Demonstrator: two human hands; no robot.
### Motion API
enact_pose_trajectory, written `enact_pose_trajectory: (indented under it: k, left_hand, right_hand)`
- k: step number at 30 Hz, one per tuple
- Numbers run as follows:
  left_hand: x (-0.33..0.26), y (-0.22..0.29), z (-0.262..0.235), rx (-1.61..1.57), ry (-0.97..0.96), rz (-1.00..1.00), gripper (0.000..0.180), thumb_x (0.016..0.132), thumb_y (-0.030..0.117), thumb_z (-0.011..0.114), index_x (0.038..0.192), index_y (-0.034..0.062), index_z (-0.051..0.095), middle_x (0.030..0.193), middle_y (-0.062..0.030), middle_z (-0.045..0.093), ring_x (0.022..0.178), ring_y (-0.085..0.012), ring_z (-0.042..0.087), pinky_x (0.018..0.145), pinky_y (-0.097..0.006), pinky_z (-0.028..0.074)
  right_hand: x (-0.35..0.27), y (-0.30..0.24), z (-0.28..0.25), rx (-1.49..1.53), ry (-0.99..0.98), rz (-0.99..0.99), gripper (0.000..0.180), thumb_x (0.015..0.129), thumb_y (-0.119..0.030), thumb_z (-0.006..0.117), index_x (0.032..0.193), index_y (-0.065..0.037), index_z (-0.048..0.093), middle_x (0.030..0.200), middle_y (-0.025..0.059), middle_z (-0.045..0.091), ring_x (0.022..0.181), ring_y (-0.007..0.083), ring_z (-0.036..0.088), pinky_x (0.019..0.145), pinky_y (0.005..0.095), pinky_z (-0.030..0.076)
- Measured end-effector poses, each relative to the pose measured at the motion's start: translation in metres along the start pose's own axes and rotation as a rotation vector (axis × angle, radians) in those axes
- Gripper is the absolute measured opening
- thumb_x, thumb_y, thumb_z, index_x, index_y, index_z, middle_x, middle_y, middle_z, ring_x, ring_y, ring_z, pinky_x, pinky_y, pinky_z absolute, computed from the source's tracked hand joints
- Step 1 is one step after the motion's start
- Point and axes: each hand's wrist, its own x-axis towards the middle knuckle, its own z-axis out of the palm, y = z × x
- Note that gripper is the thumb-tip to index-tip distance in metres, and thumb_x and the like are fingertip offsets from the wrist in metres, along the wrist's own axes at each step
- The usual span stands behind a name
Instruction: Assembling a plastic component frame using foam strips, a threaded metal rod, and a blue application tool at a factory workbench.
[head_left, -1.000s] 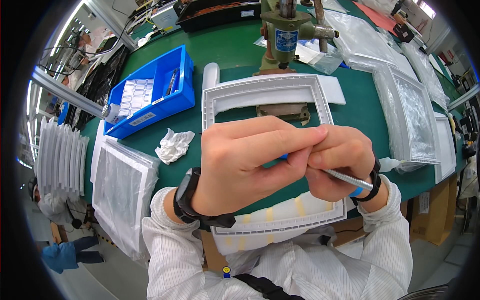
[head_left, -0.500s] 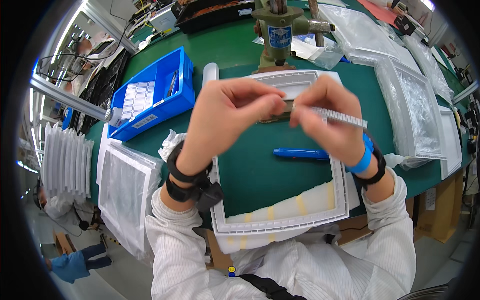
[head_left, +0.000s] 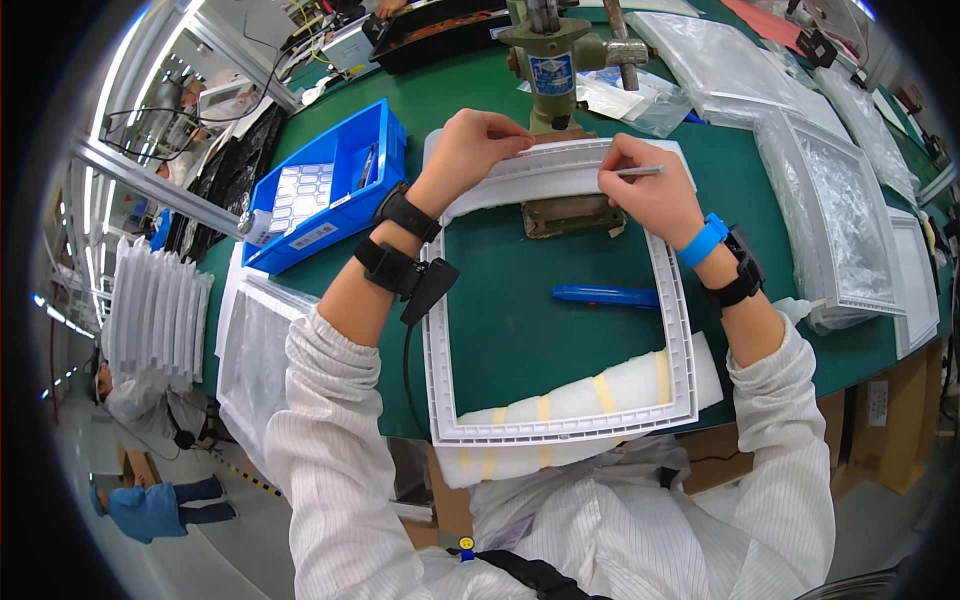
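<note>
In the head view, a white plastic frame (head_left: pixel 560 432) lies on the green counter (head_left: pixel 530 345), partly over a white foam pad (head_left: pixel 573 402) with yellow strips. The left hand (head_left: pixel 468 158) is at the frame's far rail, fingers bent and narrow; whether its grip pinches the rail I cannot tell. The right hand (head_left: pixel 652 190) has its grip closed around a slim grey tool (head_left: pixel 642 171) at that rail's right part; the tool's working end is hidden. A blue marker (head_left: pixel 603 296) lies inside the frame's opening, and a drill-press-like machine (head_left: pixel 551 65) stands just beyond. Judging by this, the frame is unwrapped and laid out, and handling of the far rail seems under way, not yet over; whether the other rails are finished does not show.
</note>
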Motion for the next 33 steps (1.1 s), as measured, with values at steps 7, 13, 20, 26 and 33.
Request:
enact_pose_trajectory:
  k: [7, 13, 20, 26, 33]
  left_hand:
    - [0.002, 0.002, 0.011, 0.061, 0.010, 0.080, 0.016, 0.085, 0.012, 0.072, 0.093, -0.0018, 0.076, 0.092, -0.0104, 0.072, 0.088, -0.0192, 0.069, 0.082, -0.032, 0.053]
    - [-0.002, -0.003, 0.010, 0.030, 0.009, 0.090, 0.015, 0.084, 0.011, 0.073, 0.092, -0.0011, 0.076, 0.091, -0.0122, 0.070, 0.084, -0.0216, 0.070, 0.079, -0.031, 0.055]
    - [-0.006, -0.001, 0.013, 0.153, 0.088, 0.168, 0.015, 0.082, 0.011, 0.073, 0.091, -0.0009, 0.076, 0.087, -0.0121, 0.069, 0.078, -0.0232, 0.070, 0.075, -0.030, 0.056]
    - [-0.006, 0.000, 0.015, 0.208, 0.102, 0.246, 0.014, 0.080, 0.012, 0.073, 0.090, 0.0028, 0.077, 0.085, -0.0121, 0.068, 0.076, -0.0256, 0.067, 0.073, -0.032, 0.054]
    - [-0.003, -0.005, 0.014, 0.211, 0.105, 0.240, 0.014, 0.080, 0.014, 0.074, 0.090, 0.0035, 0.077, 0.086, -0.0107, 0.071, 0.076, -0.0219, 0.068, 0.072, -0.031, 0.054]
  right_hand:
    - [-0.001, 0.007, 0.000, -0.126, 0.064, -0.133, 0.014, 0.075, -0.014, 0.066, 0.079, -0.001, 0.062, 0.073, 0.0145, 0.067, 0.068, 0.0313, 0.066, 0.063, 0.0364, 0.053]
    - [-0.001, 0.004, 0.000, -0.185, 0.062, -0.118, 0.014, 0.074, -0.013, 0.066, 0.079, -0.001, 0.062, 0.073, 0.0143, 0.067, 0.070, 0.0320, 0.067, 0.067, 0.0362, 0.054]
    - [-0.002, 0.003, 0.002, -0.145, 0.070, -0.117, 0.014, 0.075, -0.013, 0.066, 0.080, -0.001, 0.062, 0.074, 0.0143, 0.067, 0.069, 0.0317, 0.066, 0.066, 0.0365, 0.054]
    - [-0.002, 0.005, 0.002, -0.164, 0.069, -0.102, 0.014, 0.075, -0.013, 0.066, 0.080, -0.001, 0.062, 0.073, 0.0145, 0.067, 0.069, 0.0321, 0.066, 0.065, 0.0365, 0.053]
    - [-0.002, 0.002, 0.004, -0.164, 0.065, -0.104, 0.014, 0.076, -0.014, 0.065, 0.080, -0.001, 0.062, 0.073, 0.0145, 0.066, 0.068, 0.0323, 0.066, 0.065, 0.0366, 0.053]
